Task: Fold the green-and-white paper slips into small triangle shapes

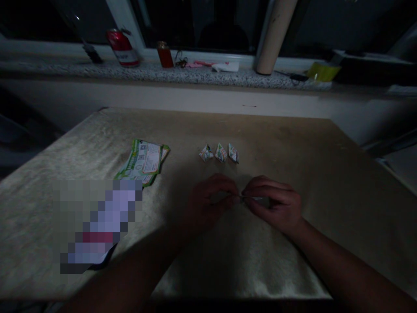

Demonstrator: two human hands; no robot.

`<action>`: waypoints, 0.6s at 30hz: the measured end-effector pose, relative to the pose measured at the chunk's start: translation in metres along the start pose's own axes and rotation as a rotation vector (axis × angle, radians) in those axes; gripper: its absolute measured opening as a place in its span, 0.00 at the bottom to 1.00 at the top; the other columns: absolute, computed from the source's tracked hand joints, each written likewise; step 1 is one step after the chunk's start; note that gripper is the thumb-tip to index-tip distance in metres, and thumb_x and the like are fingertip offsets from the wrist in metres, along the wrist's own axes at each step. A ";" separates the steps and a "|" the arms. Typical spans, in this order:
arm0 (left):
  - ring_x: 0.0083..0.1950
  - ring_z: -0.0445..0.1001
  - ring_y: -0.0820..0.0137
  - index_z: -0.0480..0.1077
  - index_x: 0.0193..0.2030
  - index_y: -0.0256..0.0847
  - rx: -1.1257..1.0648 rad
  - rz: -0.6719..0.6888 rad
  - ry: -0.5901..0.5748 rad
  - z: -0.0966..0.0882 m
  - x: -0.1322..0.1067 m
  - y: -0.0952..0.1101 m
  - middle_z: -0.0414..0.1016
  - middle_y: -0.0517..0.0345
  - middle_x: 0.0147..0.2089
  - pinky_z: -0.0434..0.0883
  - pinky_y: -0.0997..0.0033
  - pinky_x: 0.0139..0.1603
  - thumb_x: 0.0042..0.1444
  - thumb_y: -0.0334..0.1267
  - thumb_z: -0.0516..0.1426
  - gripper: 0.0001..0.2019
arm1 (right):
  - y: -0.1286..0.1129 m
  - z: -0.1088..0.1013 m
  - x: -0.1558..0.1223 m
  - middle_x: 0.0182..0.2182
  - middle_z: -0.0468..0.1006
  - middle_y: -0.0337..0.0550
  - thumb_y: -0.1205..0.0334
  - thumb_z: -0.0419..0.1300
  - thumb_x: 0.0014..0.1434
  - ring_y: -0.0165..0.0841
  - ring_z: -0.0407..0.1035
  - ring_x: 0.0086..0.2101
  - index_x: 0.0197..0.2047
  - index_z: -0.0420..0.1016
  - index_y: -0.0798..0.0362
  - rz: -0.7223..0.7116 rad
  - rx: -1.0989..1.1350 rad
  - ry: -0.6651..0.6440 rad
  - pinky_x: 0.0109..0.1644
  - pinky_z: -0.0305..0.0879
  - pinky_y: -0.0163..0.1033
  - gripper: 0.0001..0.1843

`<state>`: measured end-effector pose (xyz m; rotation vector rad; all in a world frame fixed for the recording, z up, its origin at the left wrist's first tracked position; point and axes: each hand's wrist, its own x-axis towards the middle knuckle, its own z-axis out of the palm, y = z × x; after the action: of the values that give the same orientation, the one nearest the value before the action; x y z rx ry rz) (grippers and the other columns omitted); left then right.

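As L hand pinches thin pc., R hand likewise.

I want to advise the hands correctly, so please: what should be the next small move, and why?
Probably press one gentle crease into the small thin piece: the left hand and right hand meet at it, pinching, and three folded pieces sit in a row beyond, which suggests folding. Its exact shape is too dark to tell.
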<state>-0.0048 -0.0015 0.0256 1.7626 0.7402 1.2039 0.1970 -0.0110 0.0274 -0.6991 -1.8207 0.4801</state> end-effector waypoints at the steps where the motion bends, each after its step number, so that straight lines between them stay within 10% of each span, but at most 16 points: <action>1: 0.40 0.74 0.69 0.76 0.36 0.41 0.010 0.023 -0.015 0.000 0.000 0.000 0.75 0.56 0.36 0.71 0.69 0.43 0.58 0.38 0.63 0.04 | -0.001 0.000 0.001 0.30 0.83 0.45 0.72 0.67 0.54 0.37 0.77 0.31 0.38 0.82 0.50 -0.019 -0.004 0.002 0.36 0.75 0.44 0.10; 18: 0.42 0.74 0.68 0.73 0.37 0.42 0.078 0.055 0.034 -0.005 -0.003 0.004 0.75 0.56 0.38 0.71 0.66 0.46 0.61 0.37 0.61 0.02 | -0.006 -0.011 0.006 0.29 0.82 0.44 0.74 0.65 0.54 0.37 0.77 0.31 0.38 0.81 0.49 -0.033 -0.008 0.000 0.38 0.74 0.46 0.11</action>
<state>-0.0103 -0.0044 0.0286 1.8409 0.7716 1.2594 0.2045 -0.0115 0.0391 -0.6736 -1.8323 0.4517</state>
